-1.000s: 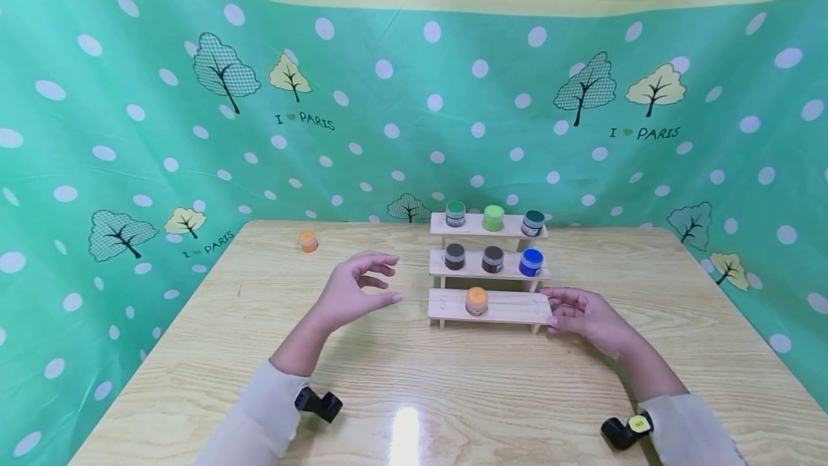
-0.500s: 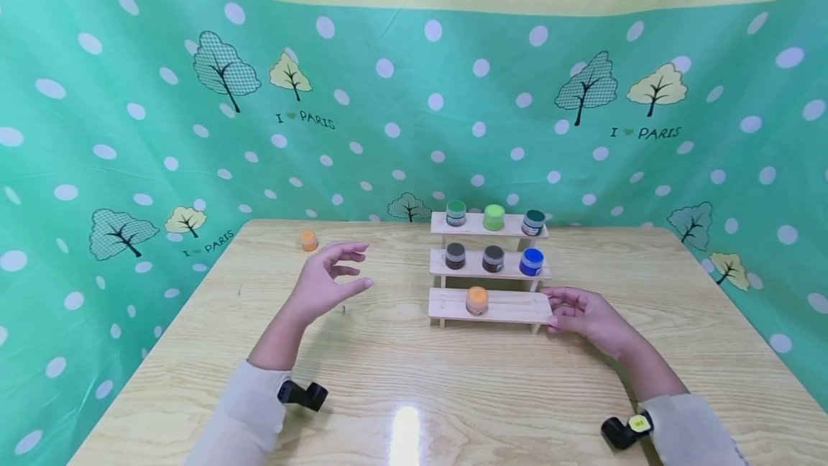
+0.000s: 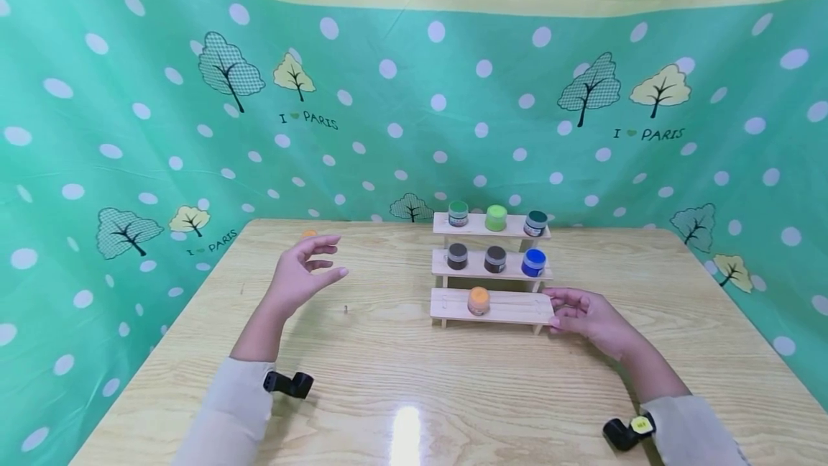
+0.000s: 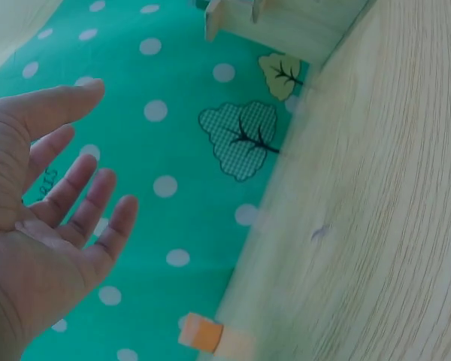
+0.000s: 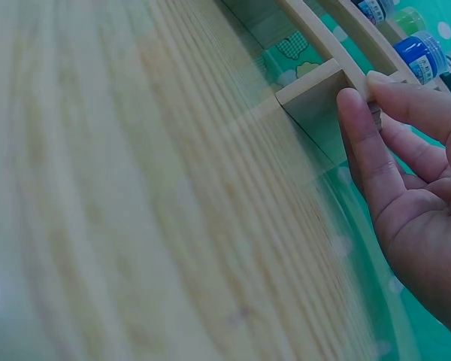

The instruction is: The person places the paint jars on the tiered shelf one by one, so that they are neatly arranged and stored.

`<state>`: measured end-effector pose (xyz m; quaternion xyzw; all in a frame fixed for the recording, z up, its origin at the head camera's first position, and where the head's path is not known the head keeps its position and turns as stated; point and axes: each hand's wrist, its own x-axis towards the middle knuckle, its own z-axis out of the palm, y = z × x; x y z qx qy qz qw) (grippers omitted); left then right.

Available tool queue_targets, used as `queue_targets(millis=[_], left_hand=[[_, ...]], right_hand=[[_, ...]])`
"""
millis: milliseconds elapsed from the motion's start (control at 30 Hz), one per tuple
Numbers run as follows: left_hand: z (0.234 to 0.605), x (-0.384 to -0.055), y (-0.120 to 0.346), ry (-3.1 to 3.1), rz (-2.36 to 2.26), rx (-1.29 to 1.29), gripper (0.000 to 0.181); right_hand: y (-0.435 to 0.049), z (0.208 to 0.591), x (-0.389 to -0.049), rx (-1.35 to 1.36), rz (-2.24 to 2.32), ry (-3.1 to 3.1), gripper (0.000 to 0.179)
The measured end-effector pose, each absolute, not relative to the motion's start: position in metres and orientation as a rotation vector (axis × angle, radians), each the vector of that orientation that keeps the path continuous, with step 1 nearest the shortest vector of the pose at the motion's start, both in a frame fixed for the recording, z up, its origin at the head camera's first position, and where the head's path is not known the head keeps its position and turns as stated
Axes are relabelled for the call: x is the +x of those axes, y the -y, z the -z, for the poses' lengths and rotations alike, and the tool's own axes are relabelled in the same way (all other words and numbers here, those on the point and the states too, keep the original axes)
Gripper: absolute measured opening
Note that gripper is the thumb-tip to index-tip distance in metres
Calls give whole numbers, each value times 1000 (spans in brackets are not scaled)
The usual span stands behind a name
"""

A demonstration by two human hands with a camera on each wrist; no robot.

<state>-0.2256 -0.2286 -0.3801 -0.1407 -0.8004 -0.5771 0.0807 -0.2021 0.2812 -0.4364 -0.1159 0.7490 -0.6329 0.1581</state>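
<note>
My left hand (image 3: 297, 277) hovers over the left part of the table, thumb and fingers spread and holding nothing. Just behind its fingers, an orange-lidded jar (image 3: 310, 234) is mostly hidden in the head view; the left wrist view shows that orange jar (image 4: 203, 333) apart from the hand. With my right hand (image 3: 591, 320) I pinch the right end of the lowest shelf of a three-tier wooden display stand (image 3: 517, 308). Another orange jar (image 3: 479, 301) sits on that shelf. Two dark jars (image 3: 457, 256) and a blue jar (image 3: 533, 262) stand on the middle tier.
Three green jars, among them a light green jar (image 3: 496, 218), line the top tier. A wooden table (image 3: 388, 380) lies beneath everything. Behind it hangs a green dotted cloth (image 3: 362, 113). A small dark mark (image 3: 346, 309) shows on the tabletop.
My left hand has moved left, away from the stand, and now covers most of the loose orange jar in the head view. My right hand stays at the shelf end.
</note>
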Motion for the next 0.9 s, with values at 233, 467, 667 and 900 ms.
queue_targets(millis=[233, 467, 667, 900], left_hand=[[383, -229, 243, 2403, 1656, -348, 58], [381, -234, 252, 2399, 1636, -231, 52], [393, -250, 265, 2410, 1593, -136, 51], [397, -266, 276, 2423, 1590, 21, 52]], right_hand=[[-282, 437, -202, -343, 1805, -2148, 68], [-282, 439, -204, -319, 1794, -2156, 69], [-282, 437, -203, -312, 1794, -2153, 69], [-282, 437, -203, -293, 1783, -2166, 70]])
